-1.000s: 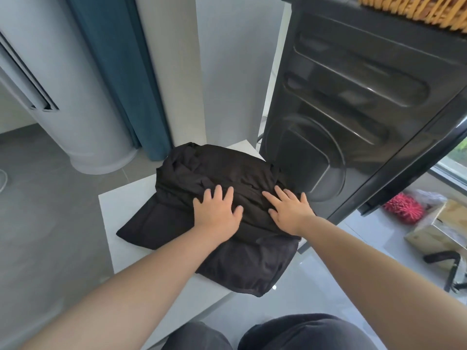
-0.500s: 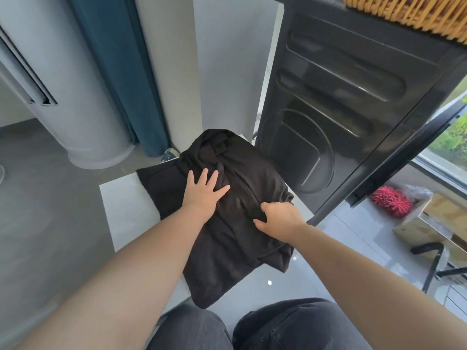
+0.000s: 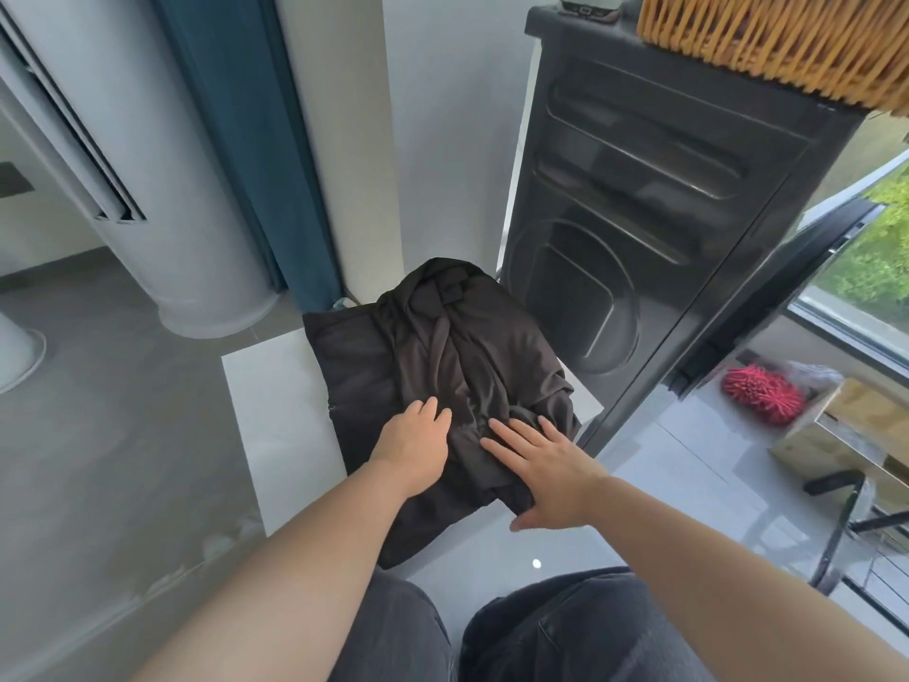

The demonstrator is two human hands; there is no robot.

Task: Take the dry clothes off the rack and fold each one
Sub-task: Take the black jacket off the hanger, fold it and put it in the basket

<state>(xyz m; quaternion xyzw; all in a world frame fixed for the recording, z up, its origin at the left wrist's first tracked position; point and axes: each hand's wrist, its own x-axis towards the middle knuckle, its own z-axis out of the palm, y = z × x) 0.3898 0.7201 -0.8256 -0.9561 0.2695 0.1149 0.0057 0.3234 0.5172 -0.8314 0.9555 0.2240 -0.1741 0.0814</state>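
A dark brown, nearly black garment (image 3: 442, 356) lies in a thick, wrinkled bundle on a low white table (image 3: 275, 411). Its near corner hangs over the table's front edge. My left hand (image 3: 413, 445) rests flat on the bundle's near middle, fingers pointing away from me. My right hand (image 3: 541, 465) lies on the cloth just to the right, fingers straight and spread, thumb reaching off the garment's near right edge. No drying rack is in view.
A dark grey washing machine (image 3: 639, 228) stands right behind the table, with a wicker basket (image 3: 777, 36) and a phone on top. A teal curtain (image 3: 246, 140) and white column sit at the left. A red spiky object (image 3: 762, 396) and cardboard box lie at the right.
The garment has been turned on the table and its near end now hangs over the front edge. My right hand went from pinching the cloth to lying flat; my left hand slid nearer.
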